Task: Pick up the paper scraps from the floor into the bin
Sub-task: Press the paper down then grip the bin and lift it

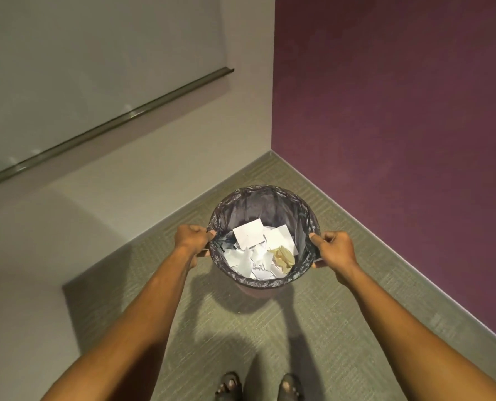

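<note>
A round bin (262, 198) lined with a dark plastic bag sits in the corner of the room, seen from above. Inside lie several white paper scraps (248, 231) and one crumpled brown piece (283, 256). My left hand (190, 240) grips the bin's left rim, thumb over the bag edge. My right hand (335, 248) grips the right rim the same way. Whether the bin rests on the floor or is lifted slightly, I cannot tell. No scraps show on the carpet.
Grey-green carpet (241, 328) covers the floor. A beige wall (111, 198) with a metal rail (111, 125) stands to the left, a purple wall (400, 125) to the right. My feet in sandals (260, 386) stand at the bottom edge.
</note>
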Demonstrator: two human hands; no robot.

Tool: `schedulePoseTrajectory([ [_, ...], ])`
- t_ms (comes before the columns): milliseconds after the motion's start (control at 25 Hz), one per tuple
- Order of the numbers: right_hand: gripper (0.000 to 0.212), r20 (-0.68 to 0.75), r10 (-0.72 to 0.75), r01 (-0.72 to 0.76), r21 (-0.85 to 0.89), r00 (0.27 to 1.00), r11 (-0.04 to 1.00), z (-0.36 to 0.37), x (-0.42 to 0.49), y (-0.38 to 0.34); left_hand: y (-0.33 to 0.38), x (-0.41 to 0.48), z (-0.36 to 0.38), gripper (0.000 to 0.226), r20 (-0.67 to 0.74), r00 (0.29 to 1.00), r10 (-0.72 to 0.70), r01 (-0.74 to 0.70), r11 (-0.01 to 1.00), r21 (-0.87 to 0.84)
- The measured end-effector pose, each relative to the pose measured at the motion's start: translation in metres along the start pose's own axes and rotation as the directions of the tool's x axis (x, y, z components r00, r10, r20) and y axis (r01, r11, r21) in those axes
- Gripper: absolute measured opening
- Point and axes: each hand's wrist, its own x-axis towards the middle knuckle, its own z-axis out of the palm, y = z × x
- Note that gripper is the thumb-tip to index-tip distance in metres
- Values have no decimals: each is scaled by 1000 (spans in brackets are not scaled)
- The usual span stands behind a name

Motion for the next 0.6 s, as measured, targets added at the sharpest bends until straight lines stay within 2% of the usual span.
schedulePoseTrajectory([
  [280,36,-56,-23,22,-28,998,999,-18,41,-39,52,29,18,11,83,996,22,-19,999,-35],
  [600,30,-92,34,-40,-66,995,997,16,154,-97,123,145,41,12,168,985,27,-27,1000,-2],
])
